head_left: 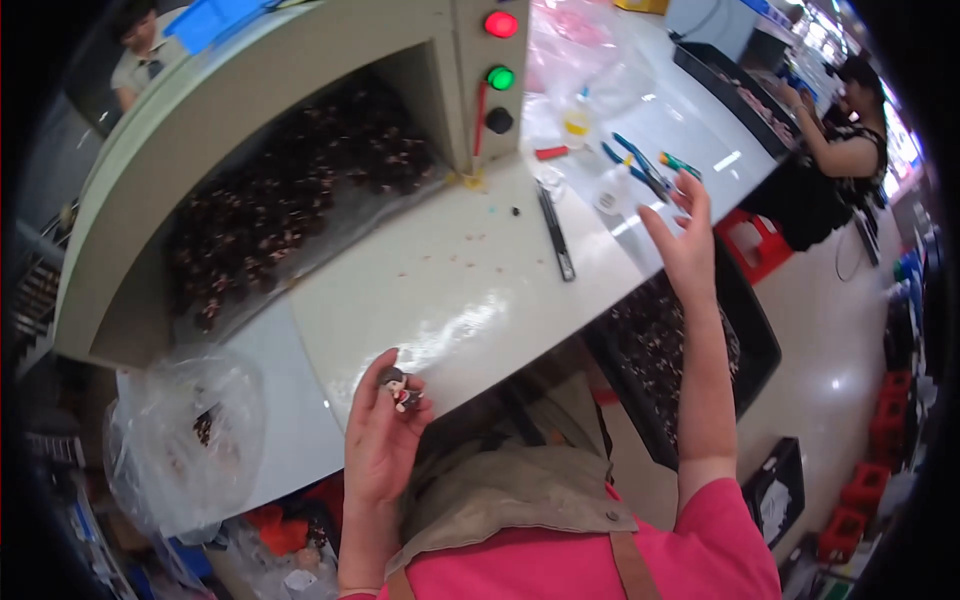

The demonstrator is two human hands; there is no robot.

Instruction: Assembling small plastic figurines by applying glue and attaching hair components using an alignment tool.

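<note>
My left hand (382, 440), above the near edge of the white worktop (400, 300), is closed around a small figurine (402, 390) with dark hair, a pale face and bits of red. Over the right part of the bench, my right hand (688, 240) is stretched out with thumb and fingers apart and nothing in it. Just beyond its fingertips lie blue-handled pliers (645, 170) and a green tube-like thing (680, 162). A small white bottle (610, 192) stands left of that hand. A dark, slim tool like a craft knife (555, 235) lies mid-bench.
A beige machine housing (230, 100) arches over a heap of small dark pieces (300, 190). It carries red (501, 24) and green (500, 77) lights. A black crate (765, 345) of similar pieces is below my right arm. Another person (845, 150) sits at the far right.
</note>
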